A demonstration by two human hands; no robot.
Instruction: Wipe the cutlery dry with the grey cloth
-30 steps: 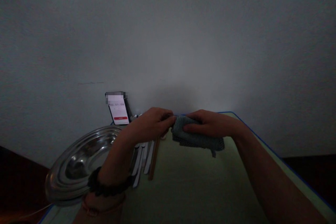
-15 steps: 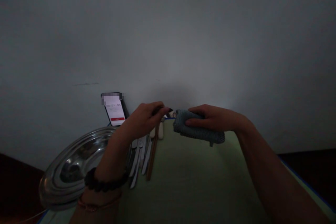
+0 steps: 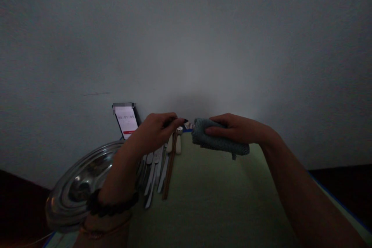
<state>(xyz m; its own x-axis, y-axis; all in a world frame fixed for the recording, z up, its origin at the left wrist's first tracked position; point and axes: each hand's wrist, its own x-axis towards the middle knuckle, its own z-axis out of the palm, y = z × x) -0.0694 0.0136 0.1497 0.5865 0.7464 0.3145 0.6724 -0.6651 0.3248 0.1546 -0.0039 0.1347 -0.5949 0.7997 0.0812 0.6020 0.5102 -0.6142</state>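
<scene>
My right hand [image 3: 236, 128] is closed around a folded grey-blue cloth [image 3: 217, 143], held just above the pale green table top [image 3: 209, 201]. My left hand [image 3: 157, 130] is pinched shut on a small thin object whose dark tip pokes out toward the cloth; the light is too dim to name it. A short gap separates the two hands. Below my left hand lies a row of cutlery [image 3: 155, 174] with metal handles and a brown chopstick [image 3: 169, 170].
A large shiny steel plate [image 3: 84, 182] sits at the left, overhanging the table's edge. A phone [image 3: 126, 121] with a lit screen leans against the grey wall behind it. The table has a blue rim, and dark floor lies on both sides.
My hands have drawn apart: the left pulled its small object out of the cloth, leftward. The right hand lifted the cloth a little higher.
</scene>
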